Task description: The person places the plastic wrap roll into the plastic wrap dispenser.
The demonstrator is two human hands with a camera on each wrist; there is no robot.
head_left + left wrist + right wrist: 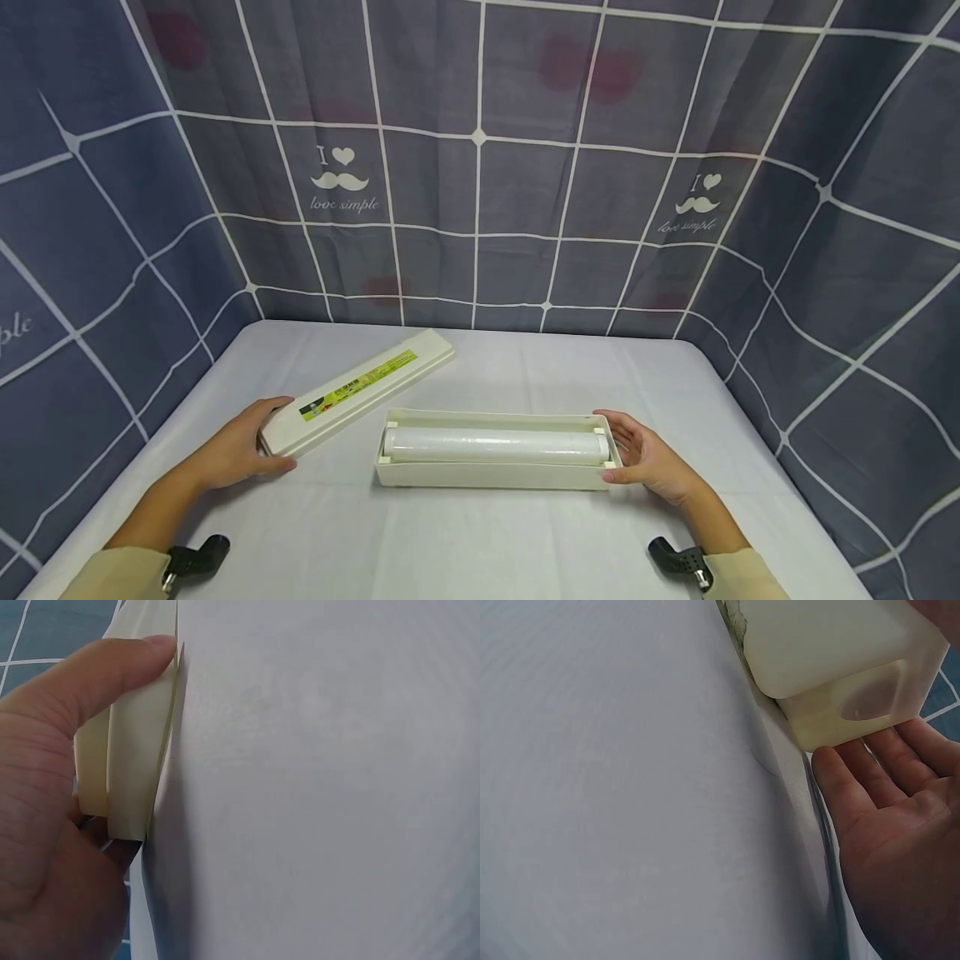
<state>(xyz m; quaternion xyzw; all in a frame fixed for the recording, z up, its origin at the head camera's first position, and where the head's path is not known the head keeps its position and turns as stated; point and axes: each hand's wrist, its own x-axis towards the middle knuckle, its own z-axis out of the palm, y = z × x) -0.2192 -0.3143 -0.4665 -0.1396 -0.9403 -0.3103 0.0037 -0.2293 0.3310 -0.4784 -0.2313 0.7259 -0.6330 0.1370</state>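
My left hand (238, 446) grips the near left end of a long off-white lid (420, 346), thumb on one side and fingers on the other. The lid lies slanted and has a green and yellow label. In the left wrist view my thumb presses along the side of the lid (139, 765). To its right sits an open cream dispenser box (487, 476) holding a roll of cling film (495, 445). My right hand (648, 462) holds the box's right end between thumb and fingers. The right wrist view shows the box's end (829, 712), with a rounded cutout, near my fingertips.
Both things lie on a white-covered table (487, 542). A dark checked curtain (435, 183) surrounds its back and sides. Black wrist mounts (198, 557) stick out from both sleeves near the front.
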